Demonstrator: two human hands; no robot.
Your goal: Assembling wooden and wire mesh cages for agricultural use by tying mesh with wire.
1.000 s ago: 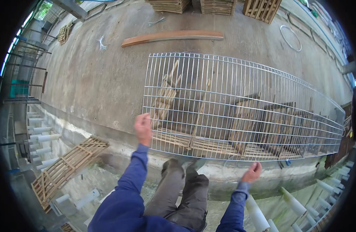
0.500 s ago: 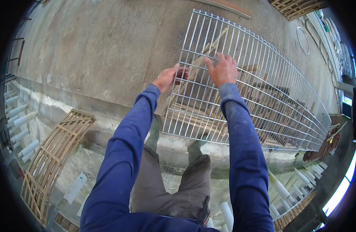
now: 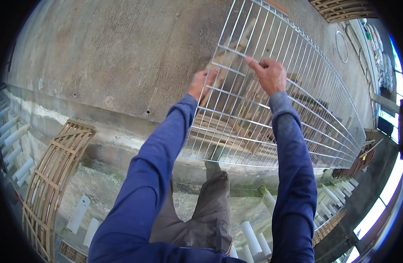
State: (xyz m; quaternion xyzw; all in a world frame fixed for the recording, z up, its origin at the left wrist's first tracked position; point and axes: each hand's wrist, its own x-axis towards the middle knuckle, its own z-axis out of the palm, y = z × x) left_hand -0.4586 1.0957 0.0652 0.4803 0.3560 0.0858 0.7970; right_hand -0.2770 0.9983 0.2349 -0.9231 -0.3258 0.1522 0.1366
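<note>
A long silver wire mesh panel [image 3: 243, 103] fills the area ahead of me and to the right, its upper end raised toward the top of the view. My left hand [image 3: 202, 83] is at its left edge, with fingers curled around the outer wire. Farther right, my right hand [image 3: 273, 75] is closed around one of the crossbars, thumb side toward the left; some of its fingertips are hidden. Through the mesh, wooden slats and boards [image 3: 221, 127] show underneath.
A slatted wooden rack [image 3: 56, 171] lies at the lower left, beside several white pipes [image 3: 80, 214]. Rough concrete [image 3: 105, 57] stretches across the left and ends in a ledge by my legs. Another slatted wooden piece [image 3: 341, 9] and a thin wire hoop [image 3: 341, 46] lie at the far right.
Both hands have moved right. The panel's far end has come up and nearer. My right hand has gone from spread fingers to closed around a crossbar.
</note>
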